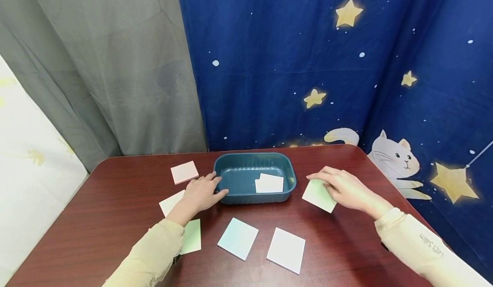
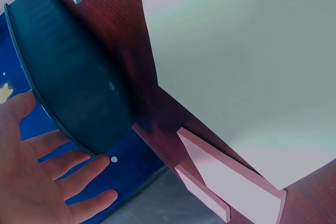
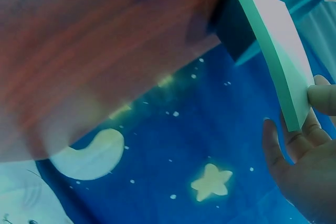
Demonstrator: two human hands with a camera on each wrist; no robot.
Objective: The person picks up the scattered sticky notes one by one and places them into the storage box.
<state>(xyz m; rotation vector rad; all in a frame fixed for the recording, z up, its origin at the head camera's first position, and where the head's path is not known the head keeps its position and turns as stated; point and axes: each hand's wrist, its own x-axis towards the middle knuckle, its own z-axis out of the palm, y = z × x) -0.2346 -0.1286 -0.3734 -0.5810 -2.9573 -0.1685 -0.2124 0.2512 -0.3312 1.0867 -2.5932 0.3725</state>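
A dark teal plastic basin (image 1: pixel 242 198) stands near the back of the table, with a couple of white note pads (image 1: pixel 271 184) inside. My left hand (image 1: pixel 202 192) touches its left rim, fingers spread and fairly straight; the left wrist view shows fingertips along the rim. To the right of the basin, my right hand (image 1: pixel 343 188) pinches a light green sticky note pad (image 1: pixel 319 195) between thumb and fingers. In the right wrist view this pad (image 3: pixel 278 51) is tilted, its thick green edge showing, and held clear of the tabletop.
Left of the basin lie a pink pad (image 1: pixel 184 172), a cream pad (image 1: pixel 170 202) partly behind my left hand, and a green pad (image 1: pixel 192 235) partly under the sleeve. In front are a pale blue pad (image 1: pixel 238 238) and a white pad (image 1: pixel 286 250). Curtains hang behind the table.
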